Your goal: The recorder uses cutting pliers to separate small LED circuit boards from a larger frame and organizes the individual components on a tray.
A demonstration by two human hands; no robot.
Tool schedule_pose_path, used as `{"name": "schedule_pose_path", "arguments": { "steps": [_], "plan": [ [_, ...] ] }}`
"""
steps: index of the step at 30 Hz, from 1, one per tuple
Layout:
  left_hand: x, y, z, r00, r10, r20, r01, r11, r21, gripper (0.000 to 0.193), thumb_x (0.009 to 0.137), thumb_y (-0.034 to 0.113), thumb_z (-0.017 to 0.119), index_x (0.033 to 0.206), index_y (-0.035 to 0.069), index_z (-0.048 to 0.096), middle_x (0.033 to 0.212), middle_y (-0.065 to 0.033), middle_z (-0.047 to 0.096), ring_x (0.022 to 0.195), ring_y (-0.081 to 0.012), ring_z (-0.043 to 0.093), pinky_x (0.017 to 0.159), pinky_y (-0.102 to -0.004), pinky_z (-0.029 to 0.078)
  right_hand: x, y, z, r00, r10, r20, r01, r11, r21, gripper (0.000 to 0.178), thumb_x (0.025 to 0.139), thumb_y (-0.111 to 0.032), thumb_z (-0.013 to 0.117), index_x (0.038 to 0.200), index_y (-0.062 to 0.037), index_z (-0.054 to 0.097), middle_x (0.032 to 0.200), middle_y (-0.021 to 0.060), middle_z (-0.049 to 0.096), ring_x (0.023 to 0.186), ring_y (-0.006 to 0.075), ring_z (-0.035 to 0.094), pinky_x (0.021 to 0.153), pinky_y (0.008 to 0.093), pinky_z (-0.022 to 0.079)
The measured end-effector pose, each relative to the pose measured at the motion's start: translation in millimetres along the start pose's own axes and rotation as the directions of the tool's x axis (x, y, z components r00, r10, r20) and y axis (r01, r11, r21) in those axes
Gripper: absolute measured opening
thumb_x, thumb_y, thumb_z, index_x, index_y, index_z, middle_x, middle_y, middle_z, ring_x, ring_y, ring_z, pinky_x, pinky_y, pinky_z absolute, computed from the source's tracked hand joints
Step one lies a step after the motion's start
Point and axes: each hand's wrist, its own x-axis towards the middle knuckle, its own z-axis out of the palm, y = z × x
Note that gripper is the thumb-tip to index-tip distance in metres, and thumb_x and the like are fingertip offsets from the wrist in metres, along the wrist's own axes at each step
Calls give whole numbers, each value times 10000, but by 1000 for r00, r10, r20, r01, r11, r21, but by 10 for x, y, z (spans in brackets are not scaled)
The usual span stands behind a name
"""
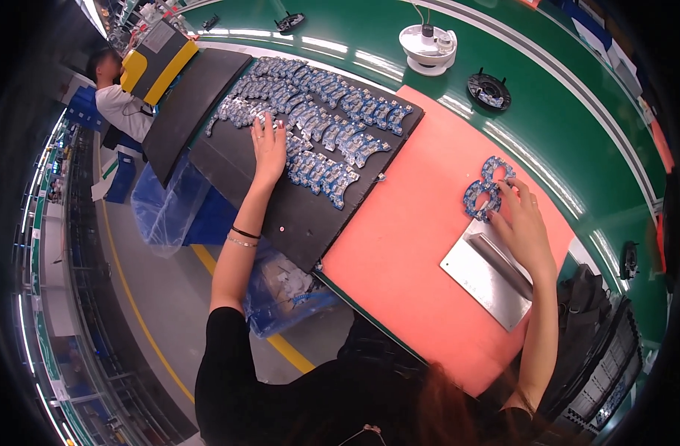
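Note:
Curved blue circuit boards (310,167) lie in several overlapping rows on a black foam mat. My left hand (269,152) reaches over the left part of these rows, its fingers stretched out and apart, the tips at the boards. On the right, my right hand (524,227) curls its thumb and fingers at the edge of a ring-shaped blue circuit board pair (474,201), which forms a figure eight on the salmon-pink mat. Just below that hand lies a silver metal plate (466,271) with a raised bar, partly covered by my forearm.
Across the green conveyor (369,41) stand a white round device (427,52) and a black round base (489,91). A yellow and grey machine (161,63) and a seated person (120,104) are at the far left. Clear plastic bags (165,201) hang below the table's left edge.

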Motion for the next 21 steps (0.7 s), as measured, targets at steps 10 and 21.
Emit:
{"name": "schedule_pose_path", "arguments": {
  "steps": [10, 21],
  "plan": [
    [-86, -68, -71, 998, 52, 40, -52, 999, -11, 656, 1031, 504, 414, 1568, 147, 295, 1639, -232, 108, 1501, -466, 39, 1207, -504, 81, -62, -114, -21, 1000, -25, -2, 25, 999, -38, 537, 863, -232, 693, 1337, -25, 550, 1421, 153, 470, 1260, 357, 493, 1014, 464, 449],
    [-136, 223, 10, 1000, 9, 3, -9, 1000, 11, 648, 1028, 508, 422, 1568, 173, 296, 1638, -222, 122, 1497, -470, 60, 1201, -516, 82, -135, -129, 39, 996, -31, -87, 26, 998, -57, 434, 846, -158, 701, 1254, -41, 615, 1357, 163, 536, 1162, 343, 566, 967, 444, 474]
  ]
}}
